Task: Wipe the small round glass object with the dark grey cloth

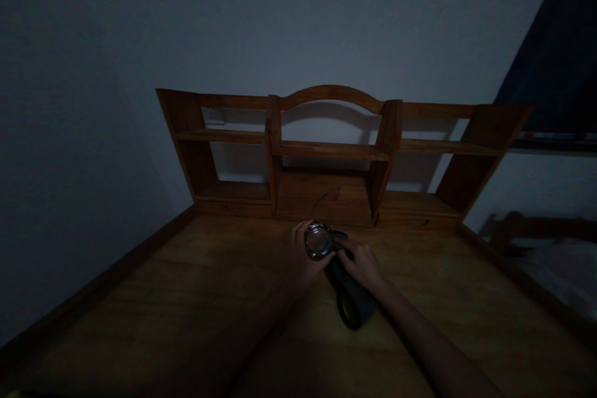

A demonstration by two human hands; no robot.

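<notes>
My left hand [301,258] is closed around the left side of a round, shiny-rimmed thing with a clear, glassy face [319,240], which faces up toward me. Whether it is a lamp head or a cup is too dark to tell. At its right side, my right hand [361,264] has its fingers bent and pressed on a dark, strap-like piece [361,300]. This piece hangs down below the right hand, forms a loop, and shows a yellowish patch inside. Its join to the round thing is hidden by my fingers.
Under my hands lies a wooden desktop [196,298] with raised side edges. Along its back stands a wooden shelf unit [331,150] with small drawers, against a pale wall [289,25]. A socket [214,115] shows behind the left shelf. The room is dim.
</notes>
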